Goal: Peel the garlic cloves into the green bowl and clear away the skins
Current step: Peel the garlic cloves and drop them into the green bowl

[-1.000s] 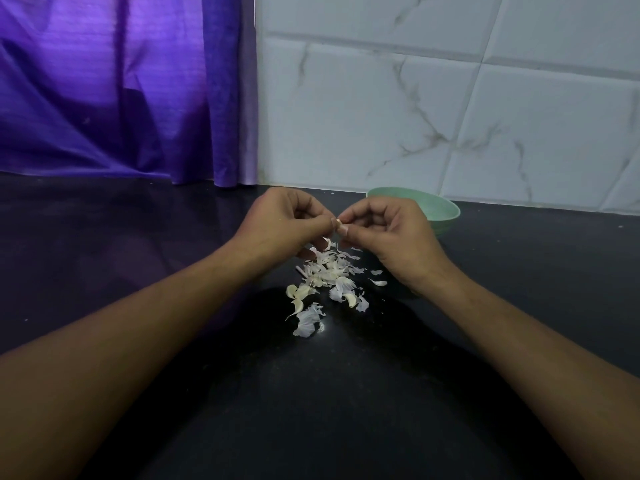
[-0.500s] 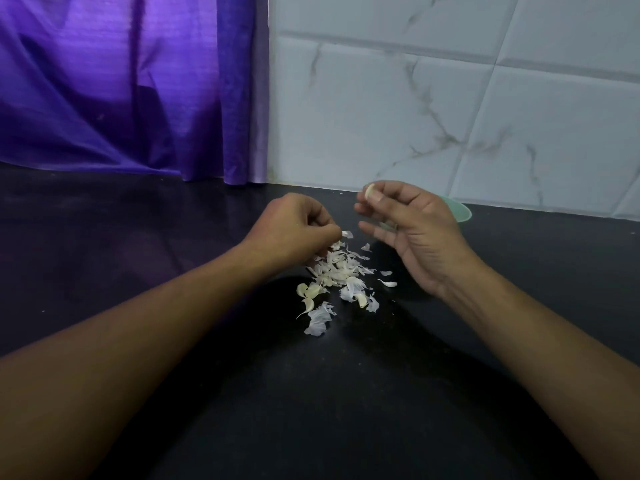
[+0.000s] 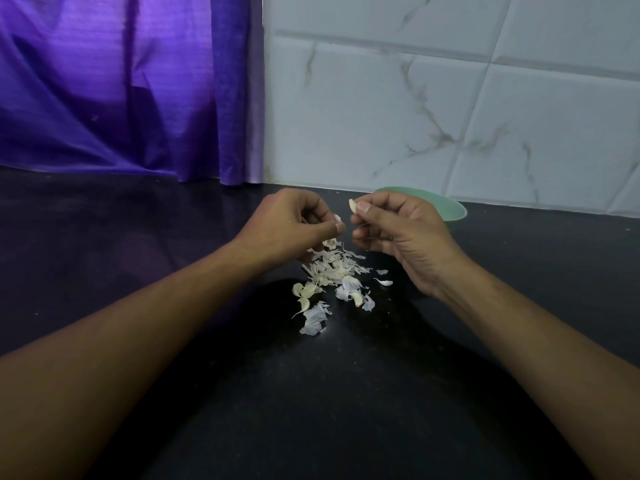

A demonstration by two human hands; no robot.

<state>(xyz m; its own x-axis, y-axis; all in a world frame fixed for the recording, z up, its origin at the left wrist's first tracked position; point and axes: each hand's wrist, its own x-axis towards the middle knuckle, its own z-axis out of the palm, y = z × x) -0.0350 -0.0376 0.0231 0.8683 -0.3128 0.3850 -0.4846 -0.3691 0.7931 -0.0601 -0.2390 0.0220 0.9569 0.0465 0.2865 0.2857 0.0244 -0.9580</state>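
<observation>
Pinching the garlic clove (image 3: 352,206) in right hand (image 3: 408,233), release low over green bowl (image 3: 450,207) (just behind); drop the skin scrap (image 3: 338,218) pinched in left hand (image 3: 291,226) onto skin pile (image 3: 332,271).

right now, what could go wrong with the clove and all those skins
1. The right hand only pinches the clove at its fingertips, short of the bowl; it could slip into the skins.
2. Loose cloves among the skins might get swept away with them.
3. The left hand's scrap could drift off the pile.
</observation>
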